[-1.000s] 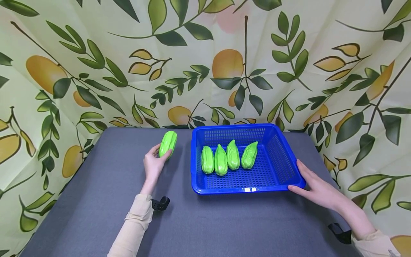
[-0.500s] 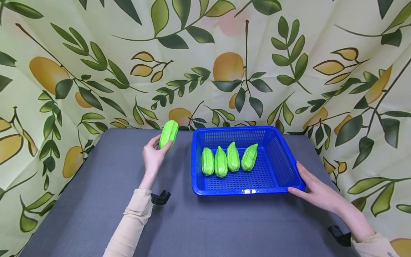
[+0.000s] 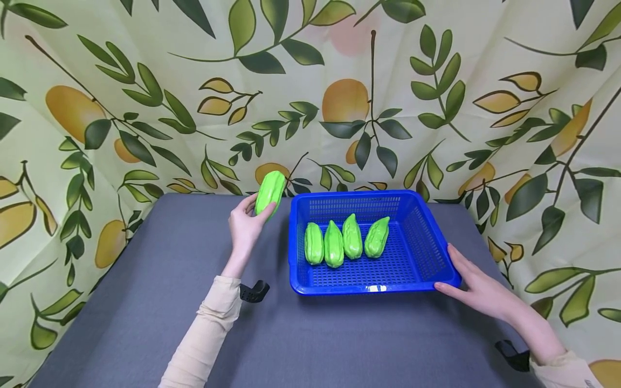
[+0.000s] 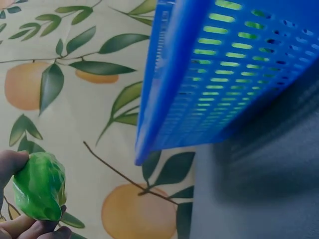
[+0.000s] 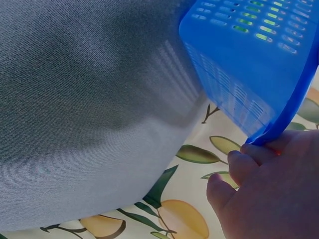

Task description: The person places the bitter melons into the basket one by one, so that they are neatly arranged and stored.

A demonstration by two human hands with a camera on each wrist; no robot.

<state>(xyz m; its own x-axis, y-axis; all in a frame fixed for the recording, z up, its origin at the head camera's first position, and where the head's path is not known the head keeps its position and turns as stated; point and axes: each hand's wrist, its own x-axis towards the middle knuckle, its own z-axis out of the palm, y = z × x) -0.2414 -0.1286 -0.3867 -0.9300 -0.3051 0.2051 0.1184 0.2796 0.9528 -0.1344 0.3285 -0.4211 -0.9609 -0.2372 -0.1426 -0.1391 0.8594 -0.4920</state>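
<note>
My left hand (image 3: 246, 223) grips a light green, ridged bitter melon (image 3: 270, 194), raised above the table left of the blue basket (image 3: 368, 289). In the left wrist view, thumb and fingers close around the bitter melon (image 4: 41, 186), whose end faces the camera, with the basket's slotted wall (image 4: 219, 74) to its right. My right hand (image 3: 482, 285) holds the basket's near right corner, thumb at the front rim and fingers along the right side. The right wrist view shows the right hand (image 5: 279, 184) at the rim, fingers bent. Several more bitter melons (image 3: 333, 245) lie side by side inside the basket.
A grey cloth (image 3: 310, 339) covers the table under the basket. Behind it and at both sides hangs a pale curtain (image 3: 301, 81) printed with leaves and orange fruit. The basket's right part (image 3: 412, 258) shows bare mesh.
My left hand has lifted the bitter melon higher and carried it right, toward the basket. The right hand and the basket stay in place.
</note>
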